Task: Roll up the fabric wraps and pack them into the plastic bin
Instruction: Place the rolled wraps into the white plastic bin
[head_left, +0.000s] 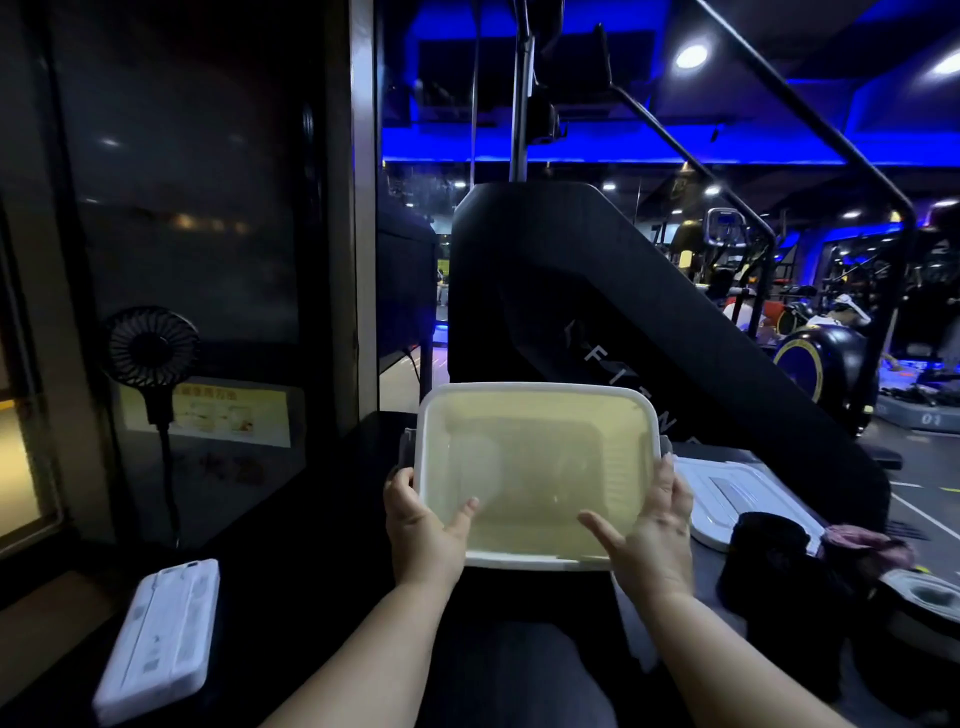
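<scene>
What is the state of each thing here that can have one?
plastic bin: open, empty, held in both hands.
lid: off, lying right of the bin.
black wrap: rolled, outside the bin.
pink wrap: outside the bin, not clearly rolled.
left hand: holds the bin's left edge.
right hand: holds the bin's right edge.

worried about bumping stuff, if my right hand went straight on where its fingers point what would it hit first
Probably the grey latch on the right side of the plastic bin, just ahead of the right hand; behind that stands the black machine, though depth is unclear.
</scene>
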